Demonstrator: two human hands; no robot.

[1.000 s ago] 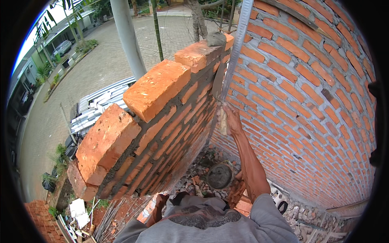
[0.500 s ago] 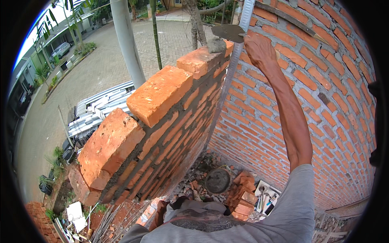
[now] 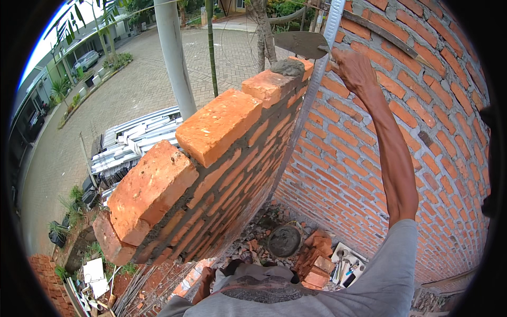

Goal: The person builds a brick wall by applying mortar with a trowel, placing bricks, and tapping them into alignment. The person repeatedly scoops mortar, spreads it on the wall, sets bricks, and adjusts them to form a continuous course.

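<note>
My right hand is closed round the handle of a trowel, out at the far end of a brick wall. The trowel's blade hovers just above a grey lump of mortar lying on the top bricks. Nearer along the same top course sit a whole brick and another orange brick, with grey mortar below them. Low beside my body is my left hand, small and partly hidden, so its fingers cannot be made out.
A pale metal upright stands where the wall meets a taller brick wall. Below are a round mortar bucket, a pile of bricks and a tool tray. Metal strips lie stacked beyond the wall, near a grey pole.
The mortar lump looks flatter and wider on the bricks than before. My right hand still holds the trowel over it, and the whole view has shifted slightly.
</note>
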